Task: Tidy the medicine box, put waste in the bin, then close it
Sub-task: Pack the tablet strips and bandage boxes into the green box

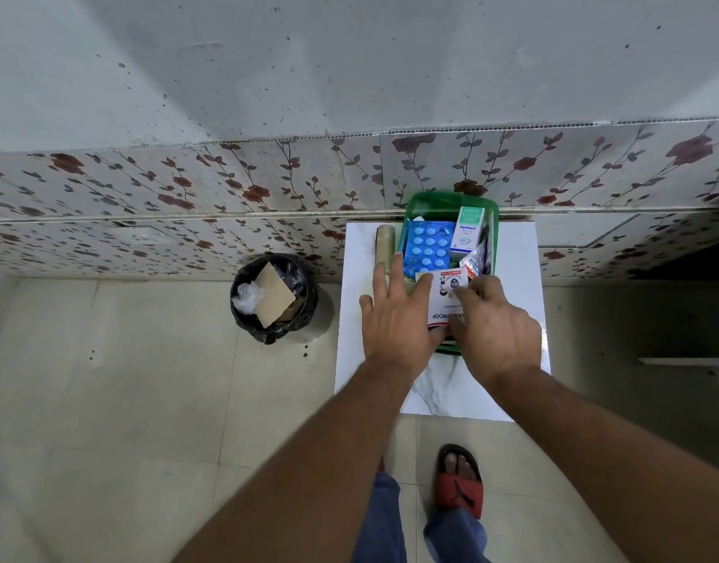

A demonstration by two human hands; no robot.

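Note:
The green medicine box stands open on a small white table, its lid raised against the wall. Inside lie a blue blister pack of pills, a white and green Optibex carton and a small crinkled sachet. A white packet with red and black print lies across the box's near end. My left hand rests on the packet's left side with fingers spread. My right hand pinches the packet's right part between thumb and fingers. The box's near wall is hidden by both hands.
A bin lined with a black bag stands on the tiled floor left of the table, holding cardboard and crumpled plastic. A beige cylinder lies on the table left of the box. The flowered wall is right behind. My sandalled foot is below.

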